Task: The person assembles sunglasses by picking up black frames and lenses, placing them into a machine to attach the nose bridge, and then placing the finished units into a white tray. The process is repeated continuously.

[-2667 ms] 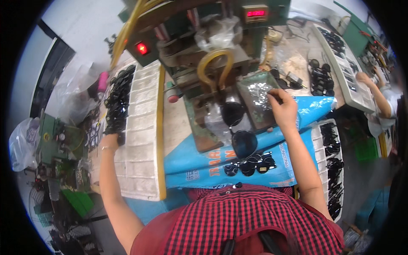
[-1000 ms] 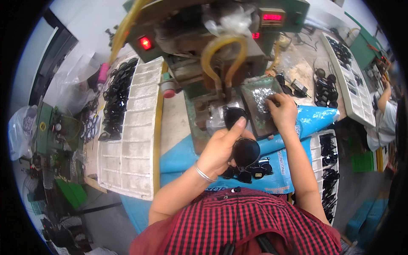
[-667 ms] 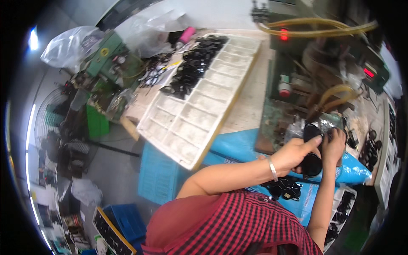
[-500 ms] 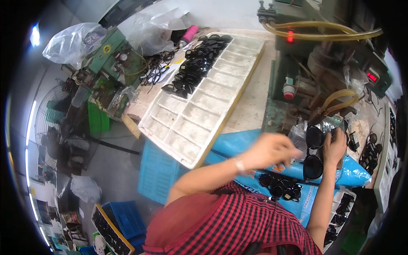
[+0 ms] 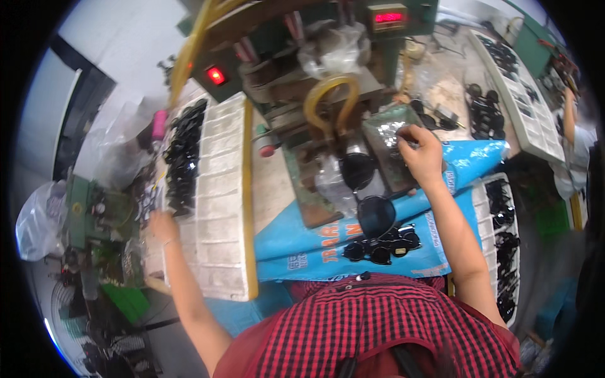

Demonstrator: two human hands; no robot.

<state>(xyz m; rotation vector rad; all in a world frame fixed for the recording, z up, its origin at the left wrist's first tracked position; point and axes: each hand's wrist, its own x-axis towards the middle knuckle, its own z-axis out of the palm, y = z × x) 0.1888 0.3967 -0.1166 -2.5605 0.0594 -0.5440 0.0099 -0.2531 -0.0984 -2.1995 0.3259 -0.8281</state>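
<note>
A pair of dark sunglasses (image 5: 377,215) sits at the front of the green machine (image 5: 302,160), one lens below the other. My right hand (image 5: 421,154) is just right of it, over a greenish metal plate (image 5: 394,123) with small shiny pieces. Its thumb and fingertips are pinched together; anything between them is too small to make out. My left hand (image 5: 162,227) reaches far left, past the white compartment tray (image 5: 222,201), close to the lower end of a pile of black sunglasses (image 5: 184,151). Its fingers are blurred.
Several sunglasses (image 5: 384,246) lie on a blue plastic sheet (image 5: 283,252) before me. Another white tray (image 5: 482,220) with dark glasses stands at my right, and one (image 5: 523,107) lies farther back. A red button (image 5: 266,151) sticks out from the machine. Another person's arm (image 5: 569,113) shows at far right.
My view has swung right, toward the machine. My left hand has moved from beside the sunglasses out to the far left, beyond the tray. My right hand remains near the shiny pieces.
</note>
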